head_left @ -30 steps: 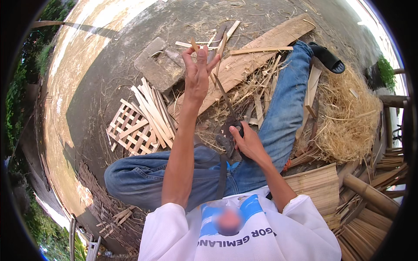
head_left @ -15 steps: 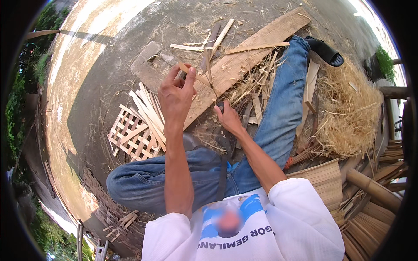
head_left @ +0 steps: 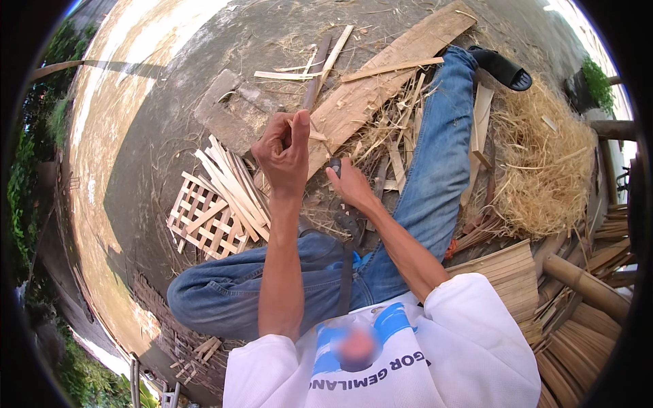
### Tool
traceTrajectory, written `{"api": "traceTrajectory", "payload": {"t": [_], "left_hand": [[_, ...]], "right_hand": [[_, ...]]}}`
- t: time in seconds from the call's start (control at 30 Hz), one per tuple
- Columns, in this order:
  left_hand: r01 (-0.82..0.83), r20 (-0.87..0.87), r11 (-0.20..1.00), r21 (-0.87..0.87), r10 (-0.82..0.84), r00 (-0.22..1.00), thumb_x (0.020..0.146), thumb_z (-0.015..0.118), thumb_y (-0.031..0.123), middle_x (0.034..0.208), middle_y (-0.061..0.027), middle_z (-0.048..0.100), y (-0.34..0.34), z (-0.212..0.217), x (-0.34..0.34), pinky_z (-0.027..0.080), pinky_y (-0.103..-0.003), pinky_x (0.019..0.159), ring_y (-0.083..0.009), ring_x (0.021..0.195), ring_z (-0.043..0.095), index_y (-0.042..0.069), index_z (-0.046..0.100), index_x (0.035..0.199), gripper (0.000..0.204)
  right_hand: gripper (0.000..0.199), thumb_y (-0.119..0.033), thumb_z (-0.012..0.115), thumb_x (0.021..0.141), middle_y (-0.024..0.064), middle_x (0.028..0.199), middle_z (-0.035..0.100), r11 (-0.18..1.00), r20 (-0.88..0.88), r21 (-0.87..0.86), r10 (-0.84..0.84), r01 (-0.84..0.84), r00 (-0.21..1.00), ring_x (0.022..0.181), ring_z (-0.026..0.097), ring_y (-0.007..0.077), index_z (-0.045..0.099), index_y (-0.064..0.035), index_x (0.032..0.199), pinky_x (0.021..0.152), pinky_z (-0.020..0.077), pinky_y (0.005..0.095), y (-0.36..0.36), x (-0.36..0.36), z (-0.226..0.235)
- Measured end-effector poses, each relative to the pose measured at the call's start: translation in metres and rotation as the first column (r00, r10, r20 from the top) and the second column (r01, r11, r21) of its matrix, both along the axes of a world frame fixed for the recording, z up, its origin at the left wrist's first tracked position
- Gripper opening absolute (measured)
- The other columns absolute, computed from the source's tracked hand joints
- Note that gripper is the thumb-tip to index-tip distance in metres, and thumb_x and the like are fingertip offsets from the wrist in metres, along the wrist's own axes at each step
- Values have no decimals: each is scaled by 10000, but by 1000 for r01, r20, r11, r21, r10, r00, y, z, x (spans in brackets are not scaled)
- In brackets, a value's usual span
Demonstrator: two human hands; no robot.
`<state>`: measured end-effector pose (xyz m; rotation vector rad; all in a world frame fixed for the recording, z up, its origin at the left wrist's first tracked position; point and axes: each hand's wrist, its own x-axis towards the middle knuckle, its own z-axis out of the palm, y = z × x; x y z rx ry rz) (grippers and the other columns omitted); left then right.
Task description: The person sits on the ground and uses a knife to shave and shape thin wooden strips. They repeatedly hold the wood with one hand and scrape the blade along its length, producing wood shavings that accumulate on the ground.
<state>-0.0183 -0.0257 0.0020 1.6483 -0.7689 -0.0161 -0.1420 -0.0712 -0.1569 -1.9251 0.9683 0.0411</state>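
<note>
My left hand (head_left: 284, 153) is closed in a pinch on a thin bamboo strip, whose pale end (head_left: 317, 135) sticks out past the thumb; the fist hides the rest. Lower and to the right, my right hand (head_left: 352, 183) grips the dark handle of a knife (head_left: 335, 164). Its narrow blade points up and away, close to the end of the strip; I cannot tell whether they touch. Both hands are over the near end of a long wooden plank (head_left: 391, 75), which slants away to the far right.
Cut bamboo strips (head_left: 228, 187) are piled left of my forearm, beside a woven bamboo lattice (head_left: 204, 217). A flat stone block (head_left: 221, 112) sits beyond. Shavings (head_left: 544, 170) are heaped right of my outstretched leg (head_left: 435, 143). Bamboo poles (head_left: 585, 285) stand at the lower right.
My left hand has turned and closed further, and less of the strip shows. The knife has come slightly nearer to me, and the view has shifted a little.
</note>
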Motion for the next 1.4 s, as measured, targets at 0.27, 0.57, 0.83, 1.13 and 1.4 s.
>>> {"api": "traceTrajectory", "payload": {"t": [0.27,0.57,0.83,1.13,1.4], "left_hand": [[-30,44,999,28,29,999,1097,458,355,652,2,465,-2,-2,-12,312,-289,561,-81,613,400,29,543,753,481],[-150,-4,988,31,150,989,1103,450,349,692,9,489,6,-4,-14,331,-261,597,-77,655,442,33,538,752,480],[-83,82,991,-106,91,992,1067,563,201,606,8,384,-13,-14,-15,277,-260,514,-51,588,334,-1,492,751,382],[-174,102,985,23,170,980,1117,410,285,624,-19,476,-11,-6,-21,332,-290,539,-101,575,423,-5,527,737,491],[-175,150,984,20,170,974,1112,404,272,612,-67,488,-21,5,-12,354,-326,539,-143,559,450,-19,513,735,488]], "right_hand": [[471,-390,570,1021,326,857,672,999,33,53,9,-11,999,834,659,523,517,77,1058,739,501,556,-1,-17,27],[441,-401,574,1023,301,867,681,997,351,-24,77,-73,933,848,675,491,478,12,1142,716,513,562,20,-3,59],[513,-435,526,1034,343,862,682,998,-11,-8,64,-64,998,860,684,517,488,66,1140,769,537,578,-1,-28,-23],[447,-390,560,1019,322,849,683,998,246,-65,31,-16,969,848,675,521,476,28,1153,756,528,580,17,-6,31],[496,-403,558,1019,361,826,660,1000,15,21,-12,12,1000,839,667,535,485,81,1101,764,519,570,2,-26,-19]]}}
